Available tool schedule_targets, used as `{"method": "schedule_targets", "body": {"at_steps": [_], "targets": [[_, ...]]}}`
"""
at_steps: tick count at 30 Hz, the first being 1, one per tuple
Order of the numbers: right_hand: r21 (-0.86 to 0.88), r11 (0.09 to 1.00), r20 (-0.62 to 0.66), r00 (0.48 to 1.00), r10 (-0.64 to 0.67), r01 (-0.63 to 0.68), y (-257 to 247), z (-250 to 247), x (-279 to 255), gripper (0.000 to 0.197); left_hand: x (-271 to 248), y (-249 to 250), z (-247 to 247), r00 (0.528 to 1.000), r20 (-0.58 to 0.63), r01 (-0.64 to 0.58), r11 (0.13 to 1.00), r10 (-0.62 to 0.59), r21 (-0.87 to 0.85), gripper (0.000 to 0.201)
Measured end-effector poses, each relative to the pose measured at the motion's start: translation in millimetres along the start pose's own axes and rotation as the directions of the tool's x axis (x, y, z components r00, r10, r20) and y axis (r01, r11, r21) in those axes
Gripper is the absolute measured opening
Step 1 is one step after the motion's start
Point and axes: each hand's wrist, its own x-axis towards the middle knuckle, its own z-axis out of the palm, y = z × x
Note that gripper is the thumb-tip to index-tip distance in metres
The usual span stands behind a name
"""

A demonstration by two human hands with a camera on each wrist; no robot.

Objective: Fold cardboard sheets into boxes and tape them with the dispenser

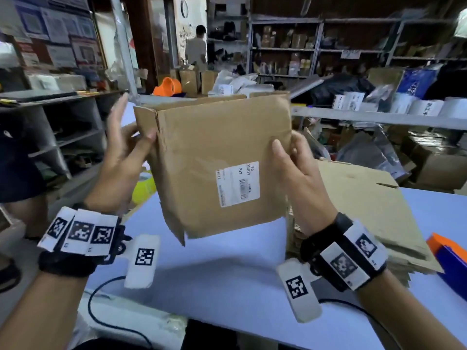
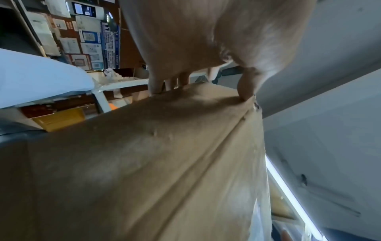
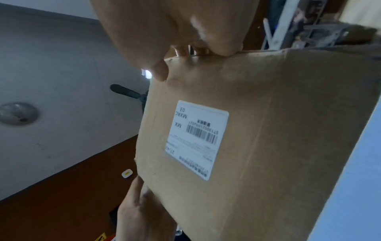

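I hold a brown cardboard box [image 1: 214, 157] upright in the air above the table, its face with a white shipping label [image 1: 238, 183] turned toward me. My left hand [image 1: 126, 152] pinches its left edge, thumb in front and fingers behind [image 2: 156, 84]. My right hand [image 1: 295, 162] grips the right edge the same way, thumb on the front face [image 3: 158, 71]. The box [image 3: 257, 130] is partly opened, with a side panel showing at the left. An orange and blue tape dispenser [image 1: 449, 258] lies at the table's right edge.
A stack of flat cardboard sheets [image 1: 366, 205] lies on the light blue table [image 1: 227, 286] to the right. A yellow tape roll [image 1: 144, 185] sits behind the box at left. Shelves with goods fill the background, where a person [image 1: 197, 49] stands. A black cable [image 1: 106, 322] trails near me.
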Motion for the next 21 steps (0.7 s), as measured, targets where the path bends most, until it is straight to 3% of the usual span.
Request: {"method": "schedule_targets", "body": {"at_steps": [3,6,8,10,13,18,21], "targets": [[-0.032,0.995,-0.034,0.995,0.094,-0.095,32.8,13.0,-13.7,0.038,-6.0,-23.4,6.0,0.985,0.108,0.142,0.989,-0.136,-0.047,0.043],[-0.079,0.982,-0.048,0.984,0.169,-0.172,65.8,12.2,-33.5,0.041,-25.6,-49.6,15.7,0.953,0.166,0.255,0.967,-0.252,0.004,0.041],[-0.098,0.979,-0.035,0.984,0.177,-0.179,75.4,8.4,-43.3,0.049,-34.0,-55.5,24.3,0.942,0.171,0.296,0.955,-0.290,-0.010,0.051],[-0.101,0.983,-0.029,0.988,0.150,-0.152,75.7,6.2,-47.8,0.062,-35.4,-56.4,34.4,0.951,0.181,0.265,0.963,-0.252,-0.054,0.073],[-0.100,0.991,-0.066,0.995,0.081,-0.087,68.9,0.0,-50.1,0.073,-32.8,-53.7,51.3,0.962,0.231,0.163,0.984,-0.143,-0.067,0.071],[-0.052,0.993,-0.172,0.980,0.098,-0.108,56.7,-16.4,-51.7,0.045,-36.4,-66.9,68.1,0.956,0.269,0.132,0.991,-0.122,-0.021,0.063],[-0.035,0.994,-0.230,0.969,0.095,-0.106,50.0,-19.0,-47.7,0.045,-39.6,-70.3,67.5,0.962,0.226,0.180,0.980,-0.156,-0.087,0.058]]}}
